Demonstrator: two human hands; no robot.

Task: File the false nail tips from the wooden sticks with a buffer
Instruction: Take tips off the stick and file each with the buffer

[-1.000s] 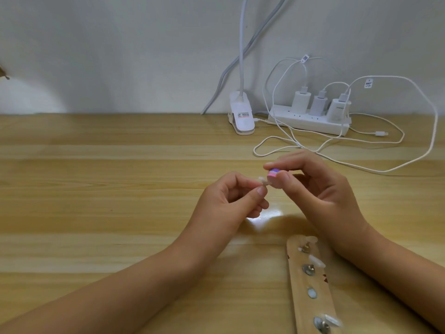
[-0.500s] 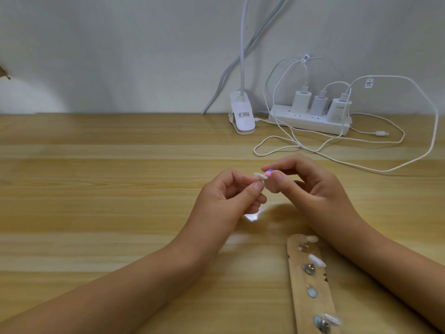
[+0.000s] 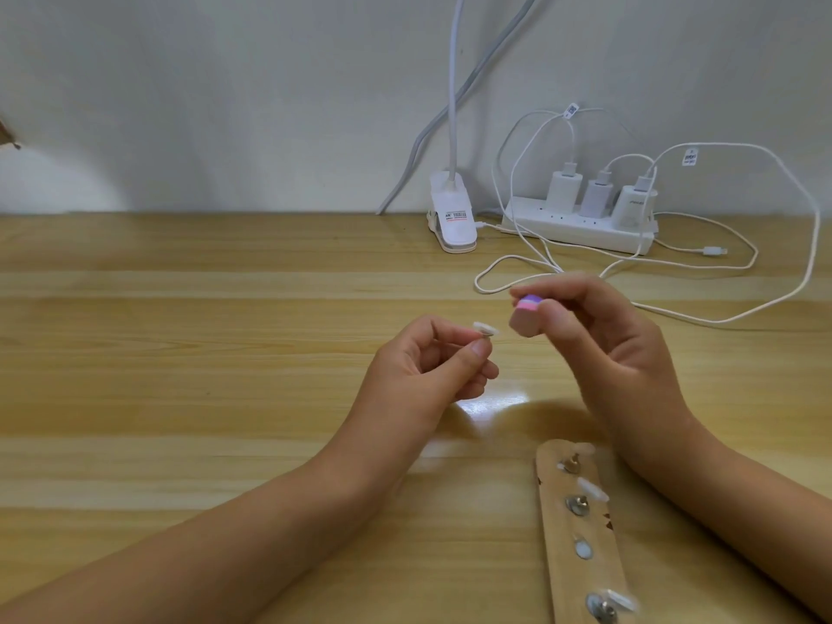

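My left hand [image 3: 427, 367] pinches a small clear false nail tip [image 3: 485, 328] between thumb and forefinger, held above the table. My right hand [image 3: 603, 340] grips a small pink and purple buffer block [image 3: 524, 315] by its end. The buffer hangs a little to the right of the nail tip, apart from it. A wooden stick [image 3: 581, 533] lies on the table at the lower right. It carries metal studs, and several clear nail tips [image 3: 592, 488] sit on them.
A wooden table [image 3: 180, 353] spans the view. At the back stand a white clip lamp base [image 3: 451, 220] and a white power strip [image 3: 581, 227] with three chargers. White cables [image 3: 675, 263] loop across the table behind my right hand.
The buffer was touching the nail tip; my right hand has now drawn it away to the right, opening a gap. My left hand has stayed nearly still.
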